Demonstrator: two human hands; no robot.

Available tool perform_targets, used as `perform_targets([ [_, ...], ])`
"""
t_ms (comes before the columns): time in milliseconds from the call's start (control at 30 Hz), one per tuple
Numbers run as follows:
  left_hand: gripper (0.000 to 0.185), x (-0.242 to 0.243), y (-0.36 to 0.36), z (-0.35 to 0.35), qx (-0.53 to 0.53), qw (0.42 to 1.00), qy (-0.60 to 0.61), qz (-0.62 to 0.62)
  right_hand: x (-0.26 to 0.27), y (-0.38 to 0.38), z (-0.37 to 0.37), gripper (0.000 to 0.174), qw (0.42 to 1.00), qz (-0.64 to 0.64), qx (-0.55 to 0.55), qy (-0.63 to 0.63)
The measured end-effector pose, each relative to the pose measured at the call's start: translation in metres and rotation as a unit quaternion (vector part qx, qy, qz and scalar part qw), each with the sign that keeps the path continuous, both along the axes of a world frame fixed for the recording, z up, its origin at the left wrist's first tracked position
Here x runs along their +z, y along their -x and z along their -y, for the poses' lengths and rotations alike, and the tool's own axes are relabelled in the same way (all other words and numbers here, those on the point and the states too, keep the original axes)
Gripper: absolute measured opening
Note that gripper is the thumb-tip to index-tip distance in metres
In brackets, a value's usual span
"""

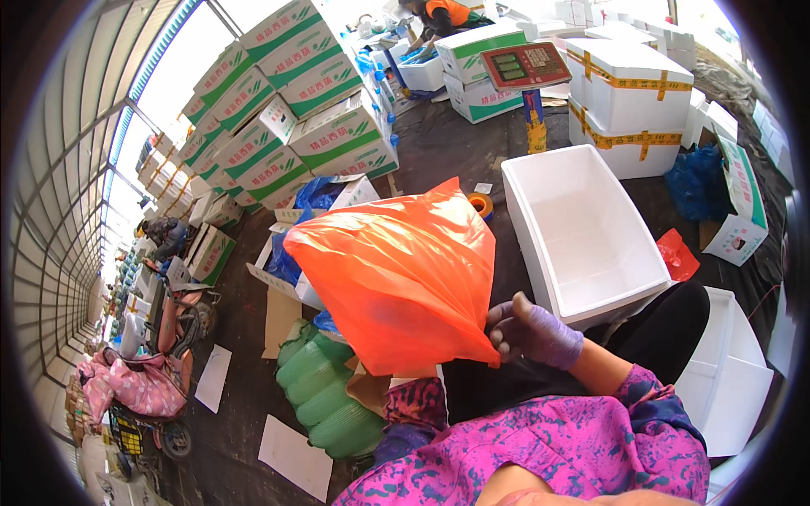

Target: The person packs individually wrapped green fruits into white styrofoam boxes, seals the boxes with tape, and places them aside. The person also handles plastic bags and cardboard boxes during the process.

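An orange-red plastic bag (405, 272) is spread wide in front of me. My right hand (535, 332), in a purple work glove, is at the bag's lower right corner, its fingers curled and the thumb raised; whether they grip the film is unclear. The bag hides my left hand; only the patterned sleeve shows below it. To the right stands a white foam box (585, 228) without a lid, nothing seen inside. A green mesh sack (335, 392) with bulging contents lies at the lower left, beside cartons holding blue plastic bags (285, 256).
Printed cartons (297, 82) are stacked at the upper left. A red-framed scale display (526, 66) stands behind the foam box, near taped foam boxes (623, 120). A tape roll (481, 205) lies on the dark floor. A person in an orange vest (446, 12) bends over at the back.
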State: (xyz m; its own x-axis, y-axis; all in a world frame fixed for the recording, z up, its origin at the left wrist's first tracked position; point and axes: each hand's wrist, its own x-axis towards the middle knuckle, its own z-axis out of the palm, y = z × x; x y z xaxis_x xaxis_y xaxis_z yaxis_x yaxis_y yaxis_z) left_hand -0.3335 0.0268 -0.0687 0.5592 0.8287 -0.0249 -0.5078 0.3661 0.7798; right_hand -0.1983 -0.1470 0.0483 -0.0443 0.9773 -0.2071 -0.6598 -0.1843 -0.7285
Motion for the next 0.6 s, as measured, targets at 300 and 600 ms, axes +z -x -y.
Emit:
perform_targets([
  [300,0.039,-0.001,-0.147,0.012,-0.102,0.992,-0.054,-0.045,-0.03,-0.117,-0.008,0.077,0.913,-0.264,-0.286,-0.12],
  [600,0.03,-0.059,-0.08,0.112,-0.408,0.696,-0.322,-0.496,-0.109,-0.302,-0.018,0.074,0.949,0.119,-0.27,0.114],
])
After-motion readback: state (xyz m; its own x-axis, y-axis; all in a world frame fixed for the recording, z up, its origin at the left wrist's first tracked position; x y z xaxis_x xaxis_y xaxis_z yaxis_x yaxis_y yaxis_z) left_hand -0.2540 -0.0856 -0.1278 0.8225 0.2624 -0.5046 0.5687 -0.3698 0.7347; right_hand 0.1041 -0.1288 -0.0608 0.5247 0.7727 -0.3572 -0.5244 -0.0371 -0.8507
